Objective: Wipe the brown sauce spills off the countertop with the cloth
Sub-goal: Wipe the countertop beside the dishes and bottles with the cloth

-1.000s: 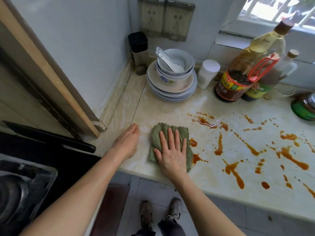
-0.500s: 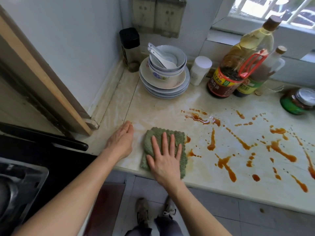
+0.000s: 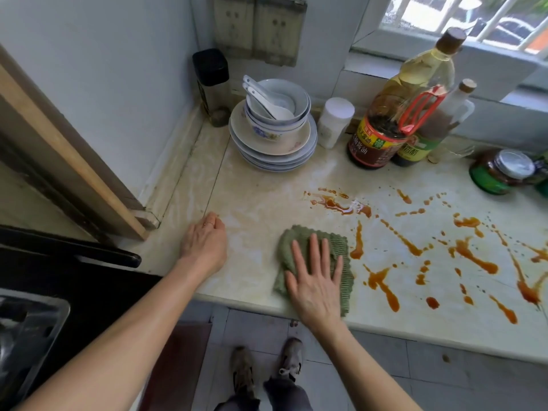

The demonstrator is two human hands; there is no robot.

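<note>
A green knitted cloth lies flat on the pale marble countertop near its front edge. My right hand presses down on the cloth with straight, spread fingers. Brown sauce spills streak the counter to the right of the cloth, from the middle out to the right edge, and one streak touches the cloth's right side. My left hand rests on the bare counter to the left, fingers loosely curled and holding nothing.
A stack of plates and bowls with spoons stands at the back. Beside it are a white cup, two large bottles, and a green jar. A black stove sits at the left, below the counter's level.
My right hand has slid the cloth to the right, over the two small spills beside it. The left hand's fingers have curled a little.
</note>
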